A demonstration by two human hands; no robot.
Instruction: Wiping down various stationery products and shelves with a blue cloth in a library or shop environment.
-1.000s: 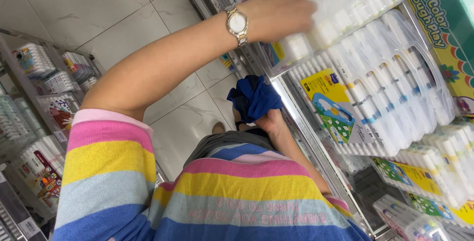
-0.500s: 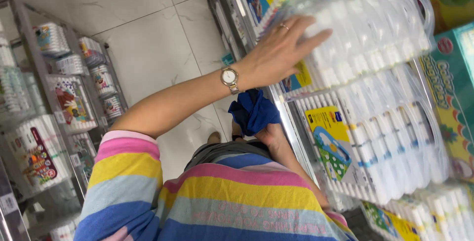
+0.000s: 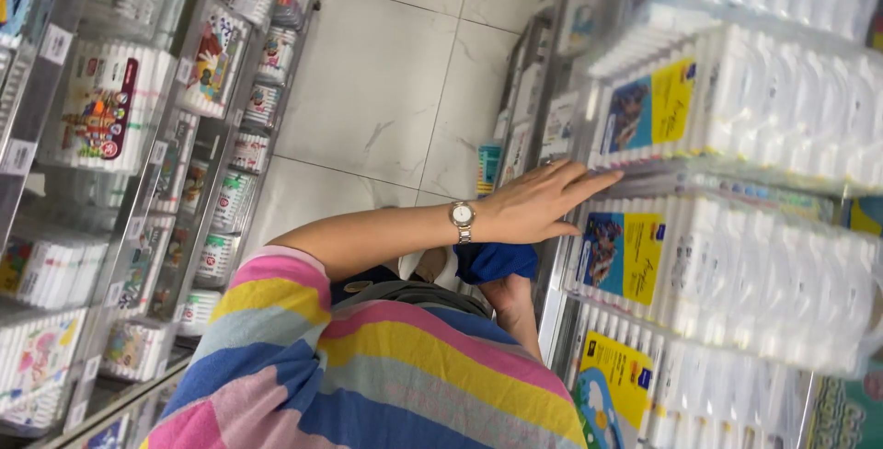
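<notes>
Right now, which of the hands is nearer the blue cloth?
The right hand: it grips the blue cloth from below. The left hand lies just above it, fingers flat against the marker packs.

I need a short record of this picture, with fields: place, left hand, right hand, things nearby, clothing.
place: shop aisle with a pale tiled floor between metal display racks
left hand: left hand with wristwatch, fingers flat against a clear plastic case of white marker pens
right hand: right hand gripping a crumpled dark blue cloth
things nearby: more marker cases with yellow and blue cards below; pen sets on the opposite rack
clothing: striped multicolour shirt
</notes>
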